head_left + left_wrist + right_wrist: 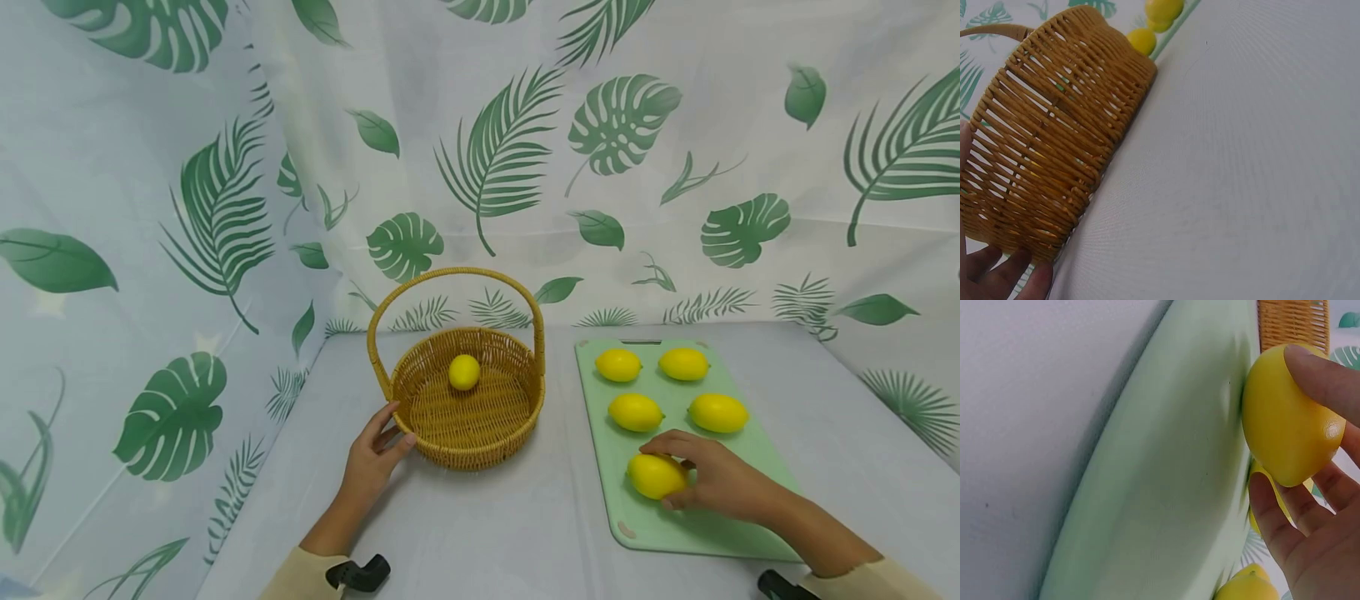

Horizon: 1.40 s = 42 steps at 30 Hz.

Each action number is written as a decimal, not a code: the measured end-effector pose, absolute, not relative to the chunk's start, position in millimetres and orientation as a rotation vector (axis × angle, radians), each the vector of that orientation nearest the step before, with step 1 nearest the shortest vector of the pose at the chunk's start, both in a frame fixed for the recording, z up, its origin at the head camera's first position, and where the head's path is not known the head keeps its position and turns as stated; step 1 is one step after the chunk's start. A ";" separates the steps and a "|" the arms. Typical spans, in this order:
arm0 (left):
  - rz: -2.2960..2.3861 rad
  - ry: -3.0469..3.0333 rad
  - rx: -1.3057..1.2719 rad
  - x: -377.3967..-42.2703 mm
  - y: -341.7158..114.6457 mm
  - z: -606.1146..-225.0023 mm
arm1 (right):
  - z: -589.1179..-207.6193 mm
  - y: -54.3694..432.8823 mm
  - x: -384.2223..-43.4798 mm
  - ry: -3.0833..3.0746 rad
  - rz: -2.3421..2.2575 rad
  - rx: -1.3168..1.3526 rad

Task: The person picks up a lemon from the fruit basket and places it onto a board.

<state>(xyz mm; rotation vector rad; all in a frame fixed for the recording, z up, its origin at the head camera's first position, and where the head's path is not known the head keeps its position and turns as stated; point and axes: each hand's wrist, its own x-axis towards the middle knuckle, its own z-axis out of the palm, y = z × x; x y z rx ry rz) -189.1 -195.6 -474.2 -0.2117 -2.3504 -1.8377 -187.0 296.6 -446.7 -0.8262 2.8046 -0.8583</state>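
Note:
My right hand (712,479) holds a yellow lemon (654,476) low over the near part of a light green cutting board (622,525). In the right wrist view the thumb lies over this lemon (1291,419) and the fingers are under its other side. A round wicker basket (480,457) with a tall arched handle stands left of the board, with one lemon (464,372) inside. At its left front side, my left hand (371,458) touches the basket with spread, relaxed fingers. The left wrist view shows fingertips (1035,281) against the woven wall (1054,137).
Several more lemons (684,364) lie in two columns on the board behind the right hand. Under everything is a white-covered table (517,533). Leaf-printed curtains (525,167) hang behind and at the sides. Each wrist wears a black strap device (360,573).

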 end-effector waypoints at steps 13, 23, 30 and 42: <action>-1.843 -2.362 -0.205 -189.7 -196.0 -475.2 | -443.1 296.0 -187.7 2.797 -0.879 -0.853; -1.825 -2.363 -0.205 -188.0 -194.7 -473.1 | -433.7 295.5 -191.4 2.799 -0.885 -0.935; -1.839 -2.358 -0.201 -188.4 -195.2 -473.6 | -421.7 288.3 -198.6 2.767 -0.853 -0.933; -1.839 -2.359 -0.196 -188.3 -194.8 -473.6 | -404.7 267.0 -214.0 2.771 -0.767 -1.032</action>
